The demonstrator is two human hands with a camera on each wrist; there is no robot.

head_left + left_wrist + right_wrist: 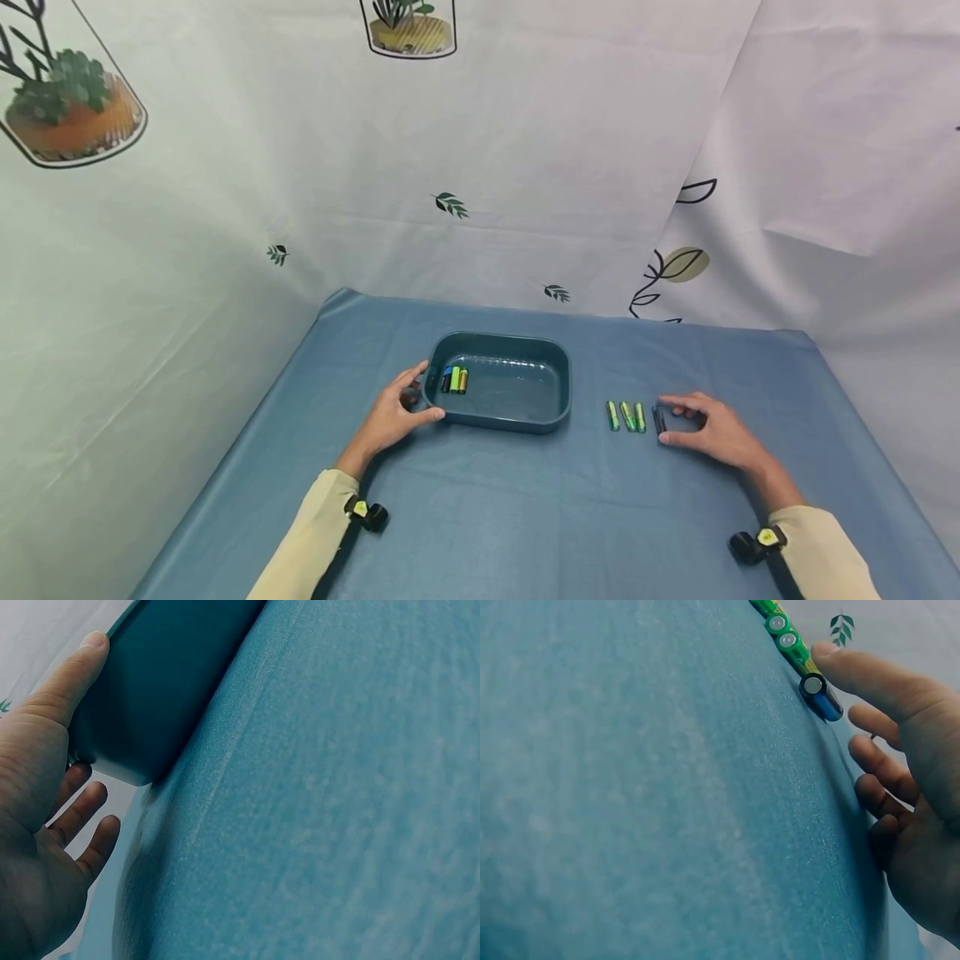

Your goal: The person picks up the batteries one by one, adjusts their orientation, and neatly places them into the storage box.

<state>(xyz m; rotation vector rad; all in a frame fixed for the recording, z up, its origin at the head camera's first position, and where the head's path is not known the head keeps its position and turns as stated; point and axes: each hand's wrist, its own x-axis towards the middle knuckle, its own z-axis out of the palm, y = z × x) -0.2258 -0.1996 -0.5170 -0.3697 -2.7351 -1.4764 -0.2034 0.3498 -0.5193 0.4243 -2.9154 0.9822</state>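
A dark teal rectangular tray (517, 423) sits on the cloth, and three batteries lie side by side in its left end: a dark one with a blue end (447, 379), a green one (455, 380) and a dark-and-gold one (462, 382). My left hand (392, 414) holds the tray's left end, thumb at the front rim, fingers around the far side. To the right, three green batteries (627, 417) lie in a row near a black-and-blue battery (826, 703). Around that last one my right hand (712, 429) is spread, thumb and forefinger near its two ends; the thumb appears apart from it.
Blue cloth (480, 517) covers the table. A pale printed curtain (495, 142) hangs behind it and along the sides. Each wrist carries a small black camera, one on the left (375, 517) and one on the right (744, 548).
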